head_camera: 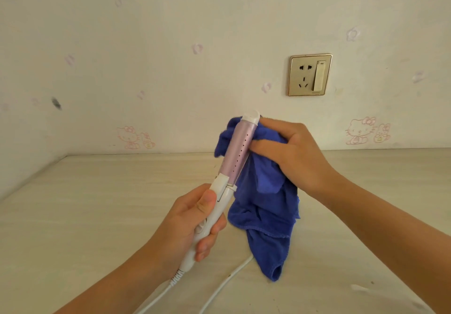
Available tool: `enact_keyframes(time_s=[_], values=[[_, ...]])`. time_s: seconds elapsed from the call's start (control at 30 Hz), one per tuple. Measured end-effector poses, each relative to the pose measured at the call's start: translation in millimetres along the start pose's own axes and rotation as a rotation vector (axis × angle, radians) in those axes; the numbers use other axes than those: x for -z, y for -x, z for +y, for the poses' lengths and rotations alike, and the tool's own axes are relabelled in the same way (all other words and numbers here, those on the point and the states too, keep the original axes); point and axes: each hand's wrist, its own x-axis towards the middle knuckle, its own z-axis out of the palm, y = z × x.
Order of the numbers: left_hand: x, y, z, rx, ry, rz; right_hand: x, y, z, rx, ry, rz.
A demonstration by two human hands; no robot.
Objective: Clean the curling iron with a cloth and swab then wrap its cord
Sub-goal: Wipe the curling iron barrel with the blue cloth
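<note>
Blue cloth (266, 213) is bunched in your right hand (290, 152), and your curled fingers press it against the far side of the curling iron (238, 152). The cloth wraps behind the upper part of the lilac barrel, just under the white tip, and shows on both sides of it. The rest hangs down in loose folds, its lowest corner reaching to or just above the table (97, 216); you cannot tell from here whether it touches.

Your left hand (192, 218) is clenched round the white handle of the curling iron. The thumb lies along the near side and the fingers curl round from underneath. You hold the iron up above the table, tilted, with its tip pointing up and away from you and a little to the right. A row of small dark dots runs down the barrel on the side facing the cloth.

The white cord (219, 287) leaves the bottom end of the handle below your left hand and drops out of view at the lower edge. A second stretch of it lies on the table, near the hanging end of the cloth.

Behind your hands the pale wall (170, 45) carries a gold-framed socket (310, 74) with a white switch, up and to the right. Faint pink cartoon stickers (361, 130) sit low on the wall.
</note>
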Motion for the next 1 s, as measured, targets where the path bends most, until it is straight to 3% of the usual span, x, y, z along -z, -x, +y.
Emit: enact_keyframes(time_s=[0.1, 0.23, 0.43, 0.77, 0.87, 1.0], values=[[1.6, -0.8, 2.4, -0.011, -0.048, 0.022, -7.5, 5.2, 1.6, -0.030, -0.009, -0.173], [0.3, 2.2, -2.9, 0.027, -0.053, 0.083, -21.9, 14.0, 12.6, -0.119, -0.012, -0.267], [-2.3, 0.2, -4.9, 0.034, -0.044, 0.076, -16.6, 13.7, 12.1, -0.107, -0.068, -0.244], [-6.5, 2.5, -0.1, 0.023, -0.051, 0.051, 1.0, 1.7, 6.1, -0.052, -0.148, 0.063], [-8.2, 0.0, 2.6, 0.039, 0.006, 0.086, -9.3, 7.1, 6.9, -0.052, -0.115, 0.034], [-5.1, 1.0, 2.4, 0.053, 0.046, 0.156, -37.9, 24.9, 14.2, -0.077, -0.143, -0.163]])
